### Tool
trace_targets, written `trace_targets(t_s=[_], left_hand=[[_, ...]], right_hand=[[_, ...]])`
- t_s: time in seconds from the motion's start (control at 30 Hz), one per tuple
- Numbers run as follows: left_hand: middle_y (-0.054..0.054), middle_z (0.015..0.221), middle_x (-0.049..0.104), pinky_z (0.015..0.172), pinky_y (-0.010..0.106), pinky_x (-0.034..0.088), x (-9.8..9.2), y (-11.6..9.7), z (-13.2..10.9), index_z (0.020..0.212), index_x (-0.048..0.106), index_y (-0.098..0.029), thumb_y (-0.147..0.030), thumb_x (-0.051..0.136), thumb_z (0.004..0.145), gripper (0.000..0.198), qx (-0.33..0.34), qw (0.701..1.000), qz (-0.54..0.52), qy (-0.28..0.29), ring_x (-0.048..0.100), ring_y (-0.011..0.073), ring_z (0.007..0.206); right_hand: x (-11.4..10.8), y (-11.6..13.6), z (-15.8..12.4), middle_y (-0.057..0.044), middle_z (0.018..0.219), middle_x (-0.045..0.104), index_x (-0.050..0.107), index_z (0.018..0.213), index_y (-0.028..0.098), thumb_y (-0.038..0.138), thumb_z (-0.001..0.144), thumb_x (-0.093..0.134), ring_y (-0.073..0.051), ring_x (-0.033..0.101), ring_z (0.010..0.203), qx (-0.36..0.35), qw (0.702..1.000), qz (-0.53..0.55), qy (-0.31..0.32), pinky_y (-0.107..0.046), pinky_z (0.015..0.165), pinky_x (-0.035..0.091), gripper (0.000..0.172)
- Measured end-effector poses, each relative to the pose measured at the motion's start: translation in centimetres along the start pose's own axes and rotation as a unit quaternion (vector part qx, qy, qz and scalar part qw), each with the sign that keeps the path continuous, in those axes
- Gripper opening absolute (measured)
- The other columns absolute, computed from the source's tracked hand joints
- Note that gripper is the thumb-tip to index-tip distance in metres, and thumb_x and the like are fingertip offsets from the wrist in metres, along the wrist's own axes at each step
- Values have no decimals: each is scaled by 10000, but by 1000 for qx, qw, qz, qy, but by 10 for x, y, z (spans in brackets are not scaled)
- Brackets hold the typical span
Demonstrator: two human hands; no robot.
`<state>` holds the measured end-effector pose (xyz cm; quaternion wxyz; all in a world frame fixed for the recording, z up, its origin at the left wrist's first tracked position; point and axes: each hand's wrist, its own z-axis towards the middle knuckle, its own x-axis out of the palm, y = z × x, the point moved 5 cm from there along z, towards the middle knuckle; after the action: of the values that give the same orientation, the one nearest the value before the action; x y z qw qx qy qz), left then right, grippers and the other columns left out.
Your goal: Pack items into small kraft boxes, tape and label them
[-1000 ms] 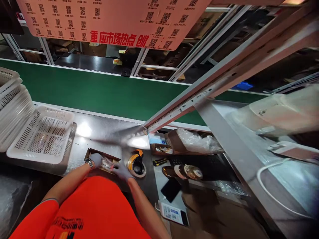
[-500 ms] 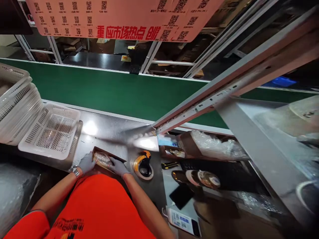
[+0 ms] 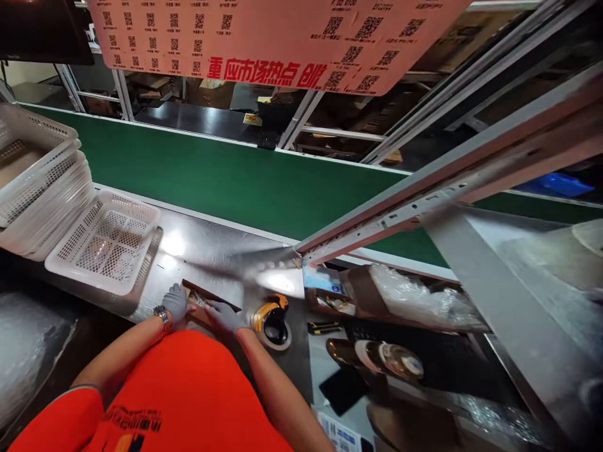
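A small brown cardboard box (image 3: 200,316) lies at the near edge of the metal table, its dark flap (image 3: 214,297) standing up along the far side. Gloved in grey, my left hand (image 3: 175,304) closes around the box's left end. My right hand (image 3: 226,316), also gloved, grips the right part with its fingers on the near panel. Between them a bit of clear plastic-wrapped content (image 3: 196,298) shows inside; most of it is hidden. To the right of my right hand stands an orange and black tape dispenser (image 3: 273,320) with a roll of tape.
A white plastic basket (image 3: 106,251) sits at left beside a stack of baskets (image 3: 44,182). Beyond the table runs a green conveyor belt (image 3: 226,179). At right are a slanted metal post (image 3: 358,226), a utility knife (image 3: 325,328), rolls of tape (image 3: 377,359) and a dark phone-like slab (image 3: 343,390).
The near panel of the box now covers most of the wrapped content, which lay in plain sight before. My left hand has moved up along the box's end. The whole view has shifted slightly.
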<state>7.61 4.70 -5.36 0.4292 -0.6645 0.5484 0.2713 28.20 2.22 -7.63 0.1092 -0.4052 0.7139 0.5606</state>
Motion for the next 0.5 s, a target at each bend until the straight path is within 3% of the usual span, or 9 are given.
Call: trace_targets(t_s=[0.07,0.17,0.27,0.37,0.5], left_hand=[[257,1484,674,970,401,581,3,5,5,1411,693,-139,-509,891,941,630,-24,999,-26,-10,716,394,1318],[237,1465,687,974,367,568,5,13,9,1434,635,-136,-502,974,864,757,-43,997,-65,-24,734,364,1302],[201,1460,704,957,336,558,7,21,12,1441,578,-187,-485,1023,813,825,-57,992,-113,-31,762,325,1258],[198,1501,693,970,328,554,9,26,14,1442,533,-207,-492,1054,778,891,-75,986,-148,-33,757,330,1294],[196,1522,681,944,315,554,12,26,16,1423,518,-206,-488,1058,777,888,-78,983,-163,-28,762,324,1299]], right_hand=[[-3,-1,-13,-145,1399,846,820,1415,204,322,1074,547,-295,780,1280,-6,998,-36,-43,-419,1138,600,453],[-8,7,-25,-185,1408,824,782,1468,170,234,1083,488,-301,763,1297,-50,980,-115,-155,-456,1156,602,489],[-7,15,-25,-233,1579,728,707,1563,112,182,1044,527,-358,661,1485,-61,956,-176,-226,-577,1301,506,554],[6,12,-19,-259,1669,658,654,1608,56,172,993,591,-407,586,1582,-24,959,-213,-183,-656,1392,382,629],[27,-3,-28,-212,1743,605,620,1658,98,176,987,589,-367,550,1638,-16,964,-225,-138,-568,1417,379,676]])
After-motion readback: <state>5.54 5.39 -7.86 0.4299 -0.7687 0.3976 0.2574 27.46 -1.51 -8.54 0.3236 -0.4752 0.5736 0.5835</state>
